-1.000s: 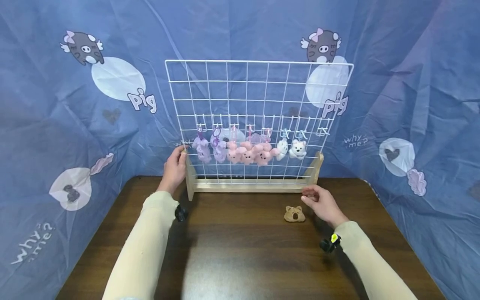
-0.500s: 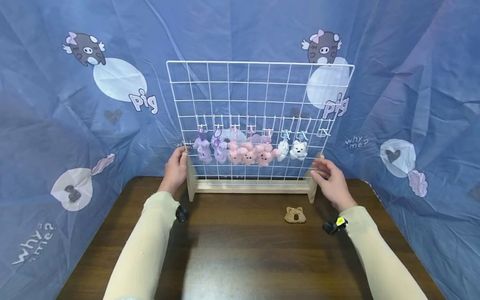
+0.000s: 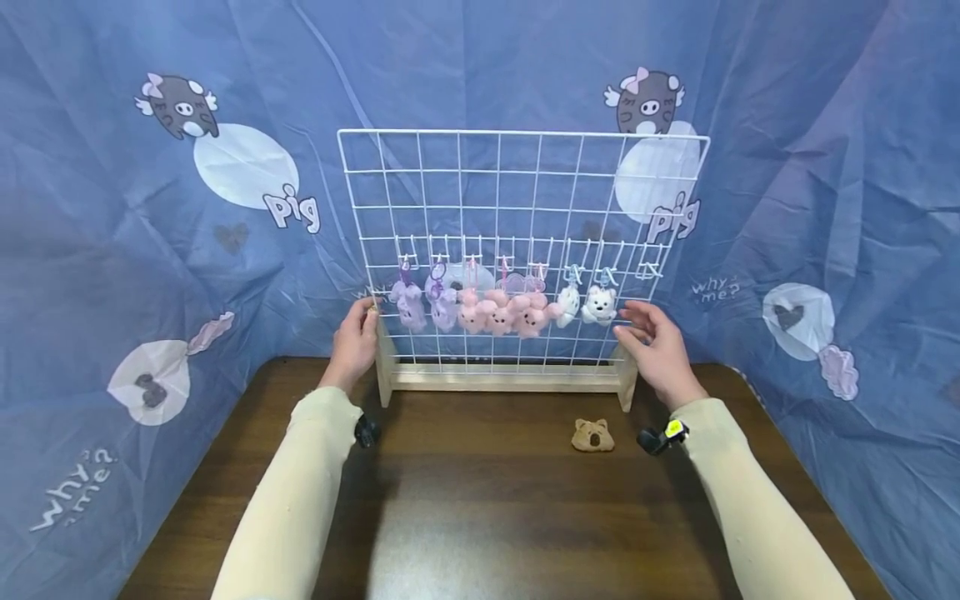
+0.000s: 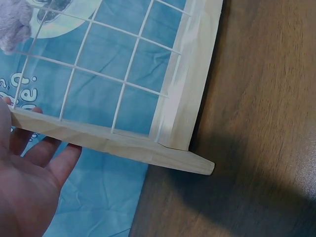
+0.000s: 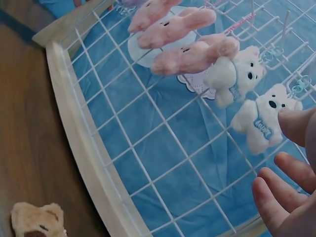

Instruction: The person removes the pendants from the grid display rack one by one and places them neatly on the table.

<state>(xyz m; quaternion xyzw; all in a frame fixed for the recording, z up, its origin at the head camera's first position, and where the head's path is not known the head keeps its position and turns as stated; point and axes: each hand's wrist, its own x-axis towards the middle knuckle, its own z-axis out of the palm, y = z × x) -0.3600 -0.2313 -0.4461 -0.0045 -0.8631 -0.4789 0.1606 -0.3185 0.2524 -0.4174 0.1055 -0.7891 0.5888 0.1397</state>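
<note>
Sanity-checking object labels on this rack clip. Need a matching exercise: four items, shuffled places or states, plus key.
Column 1
1. brown plush
2. purple plush pair
3. left hand
4. white plush pair

Column 2 (head view)
A. gripping the wooden side upright
B. hanging right of the pink plush toys
C. on the table, in front of the rack
D. hanging left of the pink plush toys

Pairs: 1-C, 2-D, 3-A, 4-B

My left hand (image 3: 354, 346) is at the left end of the rack (image 3: 495, 381), my right hand (image 3: 660, 354) near its right. Charms (image 3: 498, 315) hang on it; nearer me, right of centre, a plush head (image 3: 592, 436) lies on the table (image 3: 480, 508).
</note>
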